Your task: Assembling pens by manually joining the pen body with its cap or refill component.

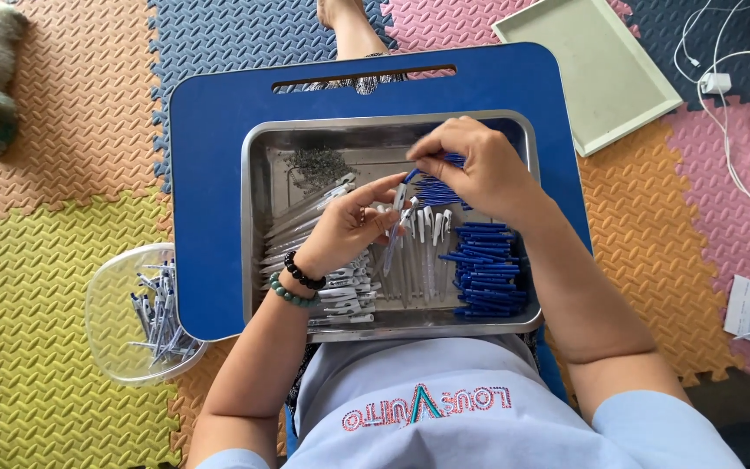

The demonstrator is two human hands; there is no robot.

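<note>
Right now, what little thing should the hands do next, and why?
Probably push the blue tip down into the white pen barrel. The right hand pinches the tip just above the barrel that the left hand holds, so the two parts seem lined up but not joined.

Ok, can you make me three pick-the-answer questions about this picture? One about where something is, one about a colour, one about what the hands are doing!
1. Where is the clear bowl of pens?
A. Left of the blue lap desk
B. Inside the metal tray
C. On the green tray

2. What colour are the caps piled at the tray's right side?
A. Red
B. Blue
C. Yellow

3. What are the hands doing?
A. Resting flat
B. Both holding a pen
C. Lifting the tray

Answers: 1 A, it sits on the mat beside the desk. 2 B, the pile is blue. 3 B, the left hand and right hand fingers pinch it.
</note>
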